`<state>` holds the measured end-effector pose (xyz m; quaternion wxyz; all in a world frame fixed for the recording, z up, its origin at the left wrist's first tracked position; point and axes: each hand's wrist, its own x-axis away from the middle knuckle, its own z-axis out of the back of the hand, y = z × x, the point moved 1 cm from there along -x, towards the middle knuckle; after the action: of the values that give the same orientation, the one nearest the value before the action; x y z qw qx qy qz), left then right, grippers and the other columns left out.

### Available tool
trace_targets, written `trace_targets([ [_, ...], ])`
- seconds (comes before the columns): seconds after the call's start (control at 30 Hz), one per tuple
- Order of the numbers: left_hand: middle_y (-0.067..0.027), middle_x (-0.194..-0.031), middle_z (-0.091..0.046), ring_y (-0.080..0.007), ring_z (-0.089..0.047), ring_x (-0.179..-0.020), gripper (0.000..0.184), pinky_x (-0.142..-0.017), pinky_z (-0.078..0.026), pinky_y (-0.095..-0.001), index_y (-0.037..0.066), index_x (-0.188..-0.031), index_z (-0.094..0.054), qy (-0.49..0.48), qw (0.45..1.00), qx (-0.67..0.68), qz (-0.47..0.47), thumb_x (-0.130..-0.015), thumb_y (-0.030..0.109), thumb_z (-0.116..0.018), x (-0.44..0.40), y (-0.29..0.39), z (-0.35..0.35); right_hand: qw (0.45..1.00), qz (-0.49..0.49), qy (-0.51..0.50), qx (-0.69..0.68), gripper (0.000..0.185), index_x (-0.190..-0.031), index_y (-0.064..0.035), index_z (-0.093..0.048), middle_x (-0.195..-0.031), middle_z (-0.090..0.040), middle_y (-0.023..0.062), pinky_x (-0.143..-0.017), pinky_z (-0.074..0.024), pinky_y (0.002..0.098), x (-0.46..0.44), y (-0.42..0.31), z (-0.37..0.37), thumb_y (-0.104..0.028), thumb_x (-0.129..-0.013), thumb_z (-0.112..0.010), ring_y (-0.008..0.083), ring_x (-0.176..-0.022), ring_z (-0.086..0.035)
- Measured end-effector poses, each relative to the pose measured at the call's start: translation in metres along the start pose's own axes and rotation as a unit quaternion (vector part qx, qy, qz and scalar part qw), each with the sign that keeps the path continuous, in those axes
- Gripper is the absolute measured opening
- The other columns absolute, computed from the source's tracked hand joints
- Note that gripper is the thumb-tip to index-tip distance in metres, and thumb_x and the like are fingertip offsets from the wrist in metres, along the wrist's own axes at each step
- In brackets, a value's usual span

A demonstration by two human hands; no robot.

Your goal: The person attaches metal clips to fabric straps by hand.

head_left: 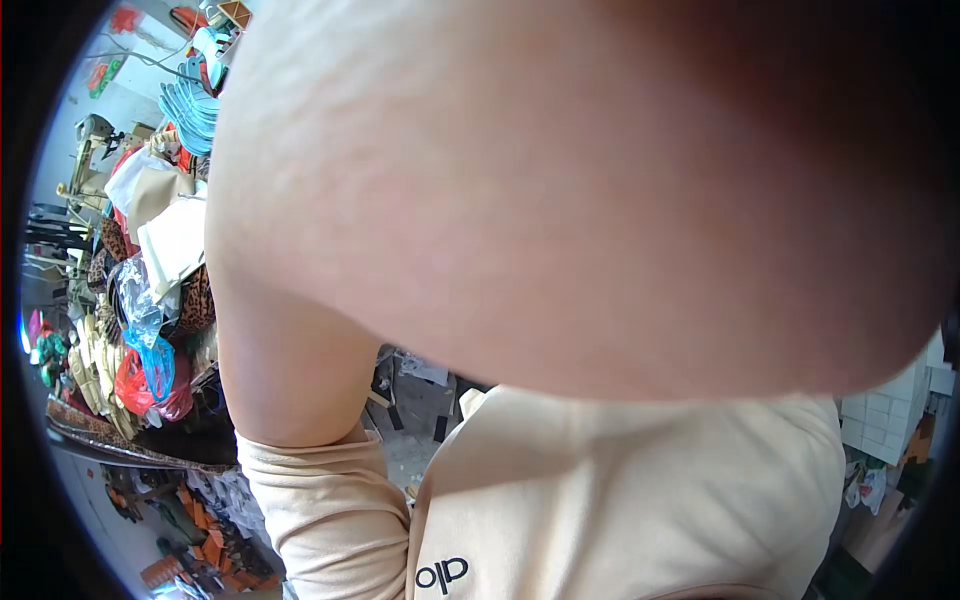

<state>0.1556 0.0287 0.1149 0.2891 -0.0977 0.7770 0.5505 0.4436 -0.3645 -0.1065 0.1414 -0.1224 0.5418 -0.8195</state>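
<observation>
Far L, a pile of fabric & bags [172,245], long axis running up-down, lies beyond the bent L arm [300,370], the nearer one. Blurred bare skin [560,220], prob. same arm, fills centre to R above a beige top [640,490]; hands n/visible, can't tell if apart, together or gripping.

- We saw a plain cream top [640,470] with a matching cream sleeve [320,490].
- We noticed black lettering [442,574] on its front.
- We made out brown-and-black leopard print on the fabric [197,300] in the heap.
- We saw a bright blue bag [152,365] beside a red bag [130,385].
- We found the sheet [172,242] white, the hanging strips [190,118] light blue.
- We saw grey floor [412,445] and orange-red pieces [210,547].
</observation>
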Motion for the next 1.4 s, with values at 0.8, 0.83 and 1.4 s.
trace_targets([
  [0.8,-0.0185,-0.081,-0.058,-0.0261,-0.053,-0.068,0.015,-0.061,-0.047,-0.0301,-0.006,-0.082,-0.055,-0.091,0.965,0.246,0.019,-0.068,-0.009,-0.050,-0.045,-0.023,-0.011,0.988,0.013,0.156,0.013,0.033,-0.112,0.0001,-0.056,-0.096,-0.062,0.0092,-0.076,-0.0458,0.0257,0.024,-0.060,-0.013,-0.019,-0.086,-0.057,0.0166,-0.082,-0.058],
  [0.83,-0.0186,-0.081,-0.058,-0.0264,-0.053,-0.068,0.015,-0.061,-0.047,-0.0303,-0.006,-0.081,-0.055,-0.094,0.962,0.255,0.020,-0.068,-0.010,-0.050,-0.046,-0.023,-0.011,0.987,0.014,0.161,0.013,0.032,-0.112,-0.0001,-0.056,-0.096,-0.062,0.0091,-0.076,-0.0458,0.0256,0.026,-0.063,-0.017,-0.019,-0.086,-0.056,0.0165,-0.082,-0.058],
  [1.4,-0.0112,-0.096,-0.060,-0.0130,-0.059,-0.081,0.030,-0.072,-0.050,-0.0244,-0.002,-0.108,-0.056,-0.074,0.975,-0.158,0.134,-0.078,-0.003,-0.063,0.036,0.020,-0.066,0.976,0.061,0.180,-0.101,0.027,-0.112,-0.0022,-0.056,-0.092,-0.061,0.0067,-0.072,-0.0469,0.0226,0.092,-0.135,-0.126,-0.013,-0.087,-0.054,0.0128,-0.077,-0.057],
])
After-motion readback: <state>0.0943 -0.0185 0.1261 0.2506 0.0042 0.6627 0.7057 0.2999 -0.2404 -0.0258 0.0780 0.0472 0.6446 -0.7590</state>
